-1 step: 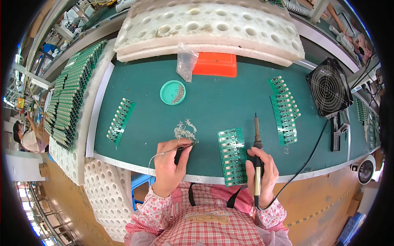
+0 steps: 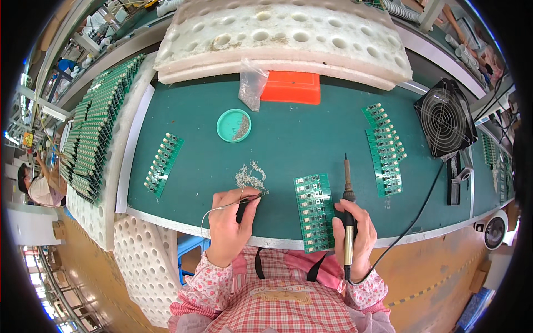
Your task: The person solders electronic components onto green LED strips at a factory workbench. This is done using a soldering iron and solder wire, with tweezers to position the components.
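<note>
My left hand [image 2: 229, 225] is closed in a pinch around dark tweezers [image 2: 242, 210], mostly covered by the fingers. Their tip is at the near edge of a small heap of tiny silvery parts [image 2: 251, 176] on the green mat. A thin silvery wire [image 2: 214, 209] curves past the same hand. In my right hand [image 2: 360, 233] is a soldering iron [image 2: 348, 216], its tip pointing away from me over the mat. Just left of the iron lies a green circuit board panel [image 2: 315, 213] with rows of pale components, reaching the table's front edge.
Beyond the heap stand a round turquoise dish [image 2: 221, 126] of small parts, a clear bag [image 2: 250, 86] and a red tray [image 2: 294, 89]. Other board panels [image 2: 164, 165] [image 2: 384, 161] lie left and right. A black fan [image 2: 447, 119] is far right; stacked boards [image 2: 100, 127] fill a foam block left.
</note>
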A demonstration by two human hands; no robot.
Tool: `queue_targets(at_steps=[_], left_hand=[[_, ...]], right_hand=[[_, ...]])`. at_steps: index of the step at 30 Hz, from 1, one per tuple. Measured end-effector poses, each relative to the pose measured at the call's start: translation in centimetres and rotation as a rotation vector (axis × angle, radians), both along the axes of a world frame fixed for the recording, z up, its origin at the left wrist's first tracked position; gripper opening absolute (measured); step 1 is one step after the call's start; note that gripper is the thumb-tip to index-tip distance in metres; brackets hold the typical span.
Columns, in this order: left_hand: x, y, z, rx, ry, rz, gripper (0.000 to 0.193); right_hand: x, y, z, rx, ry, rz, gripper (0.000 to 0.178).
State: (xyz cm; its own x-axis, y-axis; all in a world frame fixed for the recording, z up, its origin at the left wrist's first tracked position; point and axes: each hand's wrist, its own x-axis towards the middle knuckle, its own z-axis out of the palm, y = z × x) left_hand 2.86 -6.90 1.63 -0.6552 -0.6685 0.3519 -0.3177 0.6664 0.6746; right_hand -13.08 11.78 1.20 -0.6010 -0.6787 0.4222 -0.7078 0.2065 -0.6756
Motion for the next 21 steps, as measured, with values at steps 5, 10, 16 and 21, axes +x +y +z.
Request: queue_targets(at_steps=[5, 10, 16, 21], left_hand=[[-0.6, -0.6, -0.3, -0.037, 0.023, -0.012, 0.013], [-0.9, -0.6, 0.0, -0.023, 0.006, -0.004, 0.012], [-0.9, -0.9, -0.2, -0.069, -0.006, -0.043, 0.016], [-1.0, -1.0, -0.1, -0.064, -0.013, -0.048, 0.015]], right_hand=[[-0.2, -0.3, -0.2, -0.011, 0.018, 0.001, 0.042], [-0.1, -0.3, -0.1, -0.007, 0.014, -0.004, 0.041], [-0.1, -0.2, -0.1, -0.006, 0.009, -0.003, 0.039], [-0.2, -0.2, -0.1, 0.004, 0.001, -0.001, 0.038]])
